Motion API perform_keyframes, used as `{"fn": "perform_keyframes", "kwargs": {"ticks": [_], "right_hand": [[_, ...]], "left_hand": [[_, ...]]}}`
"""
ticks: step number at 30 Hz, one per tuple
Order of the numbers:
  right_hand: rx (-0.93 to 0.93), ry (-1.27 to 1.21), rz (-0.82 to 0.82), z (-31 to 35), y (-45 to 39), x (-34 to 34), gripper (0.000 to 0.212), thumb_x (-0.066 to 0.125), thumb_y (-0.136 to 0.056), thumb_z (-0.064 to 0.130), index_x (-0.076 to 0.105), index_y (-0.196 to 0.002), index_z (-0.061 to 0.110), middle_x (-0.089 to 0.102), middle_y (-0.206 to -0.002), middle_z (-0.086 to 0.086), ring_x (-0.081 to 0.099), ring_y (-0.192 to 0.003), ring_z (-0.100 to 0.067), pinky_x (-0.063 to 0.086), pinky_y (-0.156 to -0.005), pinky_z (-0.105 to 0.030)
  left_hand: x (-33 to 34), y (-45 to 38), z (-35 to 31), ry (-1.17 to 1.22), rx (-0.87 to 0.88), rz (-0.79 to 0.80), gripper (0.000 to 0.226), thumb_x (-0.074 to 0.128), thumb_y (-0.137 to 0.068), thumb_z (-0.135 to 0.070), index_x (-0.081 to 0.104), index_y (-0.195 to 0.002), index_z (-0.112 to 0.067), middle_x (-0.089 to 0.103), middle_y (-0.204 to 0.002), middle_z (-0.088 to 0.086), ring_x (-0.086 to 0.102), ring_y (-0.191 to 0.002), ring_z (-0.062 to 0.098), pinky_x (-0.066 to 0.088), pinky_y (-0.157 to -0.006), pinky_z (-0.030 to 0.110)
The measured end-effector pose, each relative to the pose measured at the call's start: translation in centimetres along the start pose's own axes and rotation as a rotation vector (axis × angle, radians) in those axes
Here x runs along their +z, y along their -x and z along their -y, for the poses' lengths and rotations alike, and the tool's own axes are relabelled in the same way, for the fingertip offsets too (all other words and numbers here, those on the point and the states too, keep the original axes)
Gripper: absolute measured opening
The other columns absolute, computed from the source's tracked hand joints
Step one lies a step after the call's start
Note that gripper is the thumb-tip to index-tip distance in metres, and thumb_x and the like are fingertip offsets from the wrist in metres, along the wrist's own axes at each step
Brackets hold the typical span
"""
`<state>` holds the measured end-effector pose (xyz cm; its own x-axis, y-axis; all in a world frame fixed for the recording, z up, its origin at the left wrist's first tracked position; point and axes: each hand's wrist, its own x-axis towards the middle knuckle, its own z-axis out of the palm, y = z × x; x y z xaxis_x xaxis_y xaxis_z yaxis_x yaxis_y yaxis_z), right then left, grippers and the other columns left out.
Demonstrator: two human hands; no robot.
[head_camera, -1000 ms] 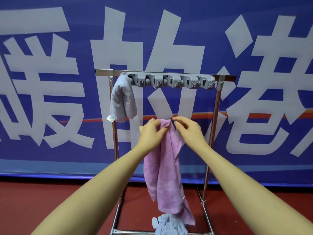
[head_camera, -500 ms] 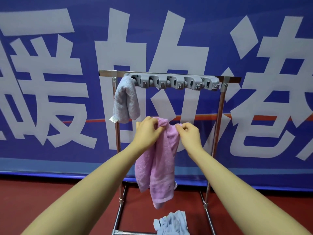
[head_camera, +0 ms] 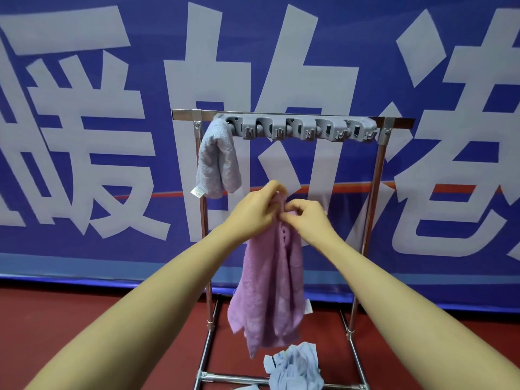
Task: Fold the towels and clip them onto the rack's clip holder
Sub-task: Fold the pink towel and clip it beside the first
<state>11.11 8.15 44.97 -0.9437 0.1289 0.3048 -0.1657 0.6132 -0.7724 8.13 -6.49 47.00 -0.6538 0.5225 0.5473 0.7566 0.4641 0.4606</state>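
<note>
My left hand [head_camera: 257,211] and right hand [head_camera: 308,218] meet in front of the rack [head_camera: 375,192], both pinching the top of the purple towel [head_camera: 270,291], which hangs below them in loose folds between the 2 uprights. Above, the grey clip holder [head_camera: 301,129] runs along the top bar, with 1 grey towel [head_camera: 218,159] clipped at its left end. A pale blue towel [head_camera: 295,367] lies crumpled at the rack's base.
</note>
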Motion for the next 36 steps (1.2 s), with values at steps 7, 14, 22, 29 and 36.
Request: {"fn": "perform_keyframes", "kwargs": {"ticks": [7, 14, 22, 29, 36], "right_hand": [[-0.085, -0.013, -0.082, 1.1, -0.2, -1.2, 0.014, 0.06, -0.088, 0.023, 0.064, -0.078, 0.033, 0.066, -0.087, 0.013, 0.056, -0.098, -0.014, 0.039, -0.095, -0.027], [-0.062, 0.36, 0.049, 0.9, 0.1, 0.3, 0.022, 0.057, -0.087, 0.029, 0.05, -0.066, 0.027, 0.054, -0.074, 0.008, 0.052, -0.084, -0.016, 0.029, -0.084, -0.037], [-0.161, 0.007, -0.343, 1.5, 0.1, -0.9, 0.023, 0.05, -0.09, 0.012, 0.06, -0.076, 0.027, 0.062, -0.088, 0.006, 0.045, -0.081, 0.002, 0.02, -0.076, -0.027], [-0.169, -0.016, -0.401, 1.5, -0.4, -1.8, 0.032, 0.051, -0.088, 0.006, 0.063, -0.082, 0.036, 0.062, -0.09, 0.011, 0.052, -0.089, -0.01, 0.018, -0.076, -0.025], [-0.195, -0.105, -0.367, 1.2, -0.2, -2.3, 0.041, 0.053, -0.089, 0.009, 0.061, -0.078, 0.048, 0.06, -0.085, 0.023, 0.056, -0.099, -0.015, 0.036, -0.097, -0.05]], "left_hand": [[0.4, 2.1, 1.2, 0.037, -0.099, -0.016, 0.026, 0.049, -0.09, 0.001, 0.049, -0.115, -0.006, 0.055, -0.094, -0.002, 0.052, -0.08, 0.008, 0.036, -0.07, 0.007], [0.2, 1.6, 0.1, 0.036, -0.015, -0.081, 0.022, 0.05, -0.088, 0.004, 0.051, -0.109, -0.004, 0.063, -0.098, 0.003, 0.058, -0.09, 0.01, 0.046, -0.078, 0.014], [0.6, 2.0, 1.0, -0.03, -0.283, 0.062, 0.026, 0.05, -0.081, -0.001, 0.048, -0.106, -0.004, 0.057, -0.096, 0.008, 0.051, -0.083, 0.021, 0.035, -0.066, 0.027], [0.6, 2.3, 0.5, 0.068, -0.42, 0.157, 0.043, 0.047, -0.079, -0.026, 0.045, -0.121, -0.02, 0.06, -0.091, -0.004, 0.053, -0.089, 0.021, 0.039, -0.091, 0.035], [2.5, 1.3, 0.1, 0.63, -0.596, -0.005, 0.036, 0.042, -0.091, -0.036, 0.043, -0.124, -0.022, 0.061, -0.106, 0.004, 0.058, -0.094, 0.015, 0.04, -0.087, 0.021]]}}
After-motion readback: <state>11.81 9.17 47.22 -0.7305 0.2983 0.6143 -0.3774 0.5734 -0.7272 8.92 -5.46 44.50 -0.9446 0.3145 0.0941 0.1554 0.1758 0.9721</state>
